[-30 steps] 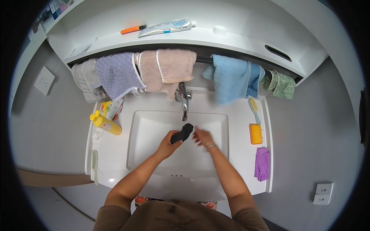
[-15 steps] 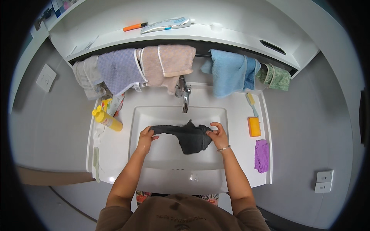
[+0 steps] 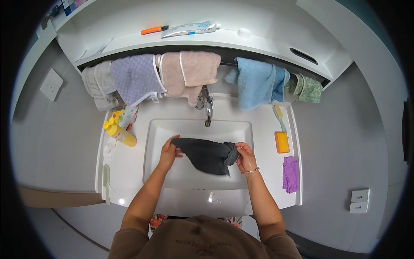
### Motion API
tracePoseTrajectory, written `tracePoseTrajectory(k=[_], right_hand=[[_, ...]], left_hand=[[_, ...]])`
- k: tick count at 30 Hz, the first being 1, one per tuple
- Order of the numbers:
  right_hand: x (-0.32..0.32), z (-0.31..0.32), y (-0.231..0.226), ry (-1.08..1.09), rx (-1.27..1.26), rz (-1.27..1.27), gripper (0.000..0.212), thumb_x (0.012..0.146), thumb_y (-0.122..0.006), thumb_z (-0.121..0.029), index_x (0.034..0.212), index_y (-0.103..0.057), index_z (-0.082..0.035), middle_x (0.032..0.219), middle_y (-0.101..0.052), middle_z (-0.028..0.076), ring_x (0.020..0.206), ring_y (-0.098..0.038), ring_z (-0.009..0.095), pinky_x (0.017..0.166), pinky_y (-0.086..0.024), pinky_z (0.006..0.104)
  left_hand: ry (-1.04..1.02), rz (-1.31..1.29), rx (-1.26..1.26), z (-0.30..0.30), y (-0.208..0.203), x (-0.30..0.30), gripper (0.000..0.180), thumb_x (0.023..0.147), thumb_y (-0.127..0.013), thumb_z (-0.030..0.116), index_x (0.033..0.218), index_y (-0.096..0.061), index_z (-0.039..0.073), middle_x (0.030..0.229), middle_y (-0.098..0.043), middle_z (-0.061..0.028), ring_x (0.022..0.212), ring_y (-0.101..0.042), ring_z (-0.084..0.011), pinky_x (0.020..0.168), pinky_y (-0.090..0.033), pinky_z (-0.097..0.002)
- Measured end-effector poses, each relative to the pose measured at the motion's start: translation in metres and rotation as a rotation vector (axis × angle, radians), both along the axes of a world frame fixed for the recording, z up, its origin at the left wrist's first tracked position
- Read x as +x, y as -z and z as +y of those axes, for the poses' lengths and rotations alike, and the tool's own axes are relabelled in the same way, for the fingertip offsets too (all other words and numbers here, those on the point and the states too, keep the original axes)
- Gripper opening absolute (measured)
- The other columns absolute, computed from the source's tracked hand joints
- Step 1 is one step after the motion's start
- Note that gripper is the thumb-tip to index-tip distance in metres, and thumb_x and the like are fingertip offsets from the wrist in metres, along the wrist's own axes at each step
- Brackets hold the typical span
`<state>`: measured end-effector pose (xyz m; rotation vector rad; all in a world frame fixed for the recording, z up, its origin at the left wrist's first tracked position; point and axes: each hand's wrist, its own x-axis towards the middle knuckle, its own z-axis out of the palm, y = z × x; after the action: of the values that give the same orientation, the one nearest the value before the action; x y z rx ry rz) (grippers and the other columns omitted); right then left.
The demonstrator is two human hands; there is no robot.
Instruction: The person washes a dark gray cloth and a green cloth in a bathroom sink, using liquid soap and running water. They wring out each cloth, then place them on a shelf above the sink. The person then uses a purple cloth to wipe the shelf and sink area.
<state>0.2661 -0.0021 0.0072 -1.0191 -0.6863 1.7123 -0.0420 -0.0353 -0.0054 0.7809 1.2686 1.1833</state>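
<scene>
The dark grey cloth [image 3: 200, 154] hung above the white basin [image 3: 198, 182], presumably so drips would land inside. The left hand [image 3: 167, 155] pinched its nine o'clock end, the right hand [image 3: 246, 161] gripped a bunched fold at three; holding opposite ends seemed to keep it spread between them. At twelve stood the faucet [image 3: 208, 114]. The yellow bottle [image 3: 120, 134], between nine and ten, sat on the surface [image 3: 265, 140] beside the basin, likely to leave elbow room.
</scene>
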Motion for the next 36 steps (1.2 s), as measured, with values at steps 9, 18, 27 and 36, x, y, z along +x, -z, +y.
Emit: tracePoseTrajectory(k=[9,18,27,36], right_hand=[[-0.024,-0.025,-0.004,-0.456,-0.435,0.08,0.056,0.089,-0.046,-0.052,0.124,-0.045,-0.009,0.12,-0.054,0.007,0.106,-0.054,0.022,0.088,-0.044,0.0325],[-0.038,-0.024,0.019,-0.593,-0.35,-0.168,0.031,0.087,-0.059,-0.015,0.115,-0.055,-0.004,0.102,-0.063,0.007,0.088,-0.062,0.017,0.076,-0.052,0.0316],[0.011,-0.016,0.018,-0.144,-0.041,-0.145,0.021,0.088,-0.059,-0.019,0.101,-0.062,-0.003,0.095,-0.065,0.003,0.086,-0.06,0.011,0.079,-0.047,0.0243],[0.004,-0.002,-0.034,-0.09,-0.024,0.209,0.026,0.092,-0.052,-0.026,0.099,-0.06,-0.002,0.084,-0.065,0.005,0.078,-0.059,0.012,0.068,-0.047,0.0265]], left_hand=[[-0.067,-1.031,0.05,-0.01,-0.045,0.039,0.057,0.093,-0.031,0.044,0.132,-0.038,0.004,0.133,-0.044,-0.0151,0.119,-0.045,-0.0288,0.103,-0.033,-0.0399],[0.085,-0.954,-0.028,-0.039,-0.048,0.001,0.062,0.089,-0.029,0.056,0.125,-0.048,0.009,0.129,-0.048,-0.0117,0.12,-0.044,-0.0291,0.103,-0.033,-0.0446],[-0.014,-0.853,-0.041,-0.048,-0.019,-0.046,0.06,0.091,-0.03,0.051,0.121,-0.051,0.003,0.128,-0.05,-0.0139,0.12,-0.044,-0.0304,0.102,-0.033,-0.0447],[0.227,-0.402,-0.16,-0.03,-0.018,-0.043,0.05,0.088,-0.056,0.034,0.124,-0.046,0.0,0.117,-0.056,-0.0119,0.108,-0.054,-0.0209,0.09,-0.044,-0.0354]])
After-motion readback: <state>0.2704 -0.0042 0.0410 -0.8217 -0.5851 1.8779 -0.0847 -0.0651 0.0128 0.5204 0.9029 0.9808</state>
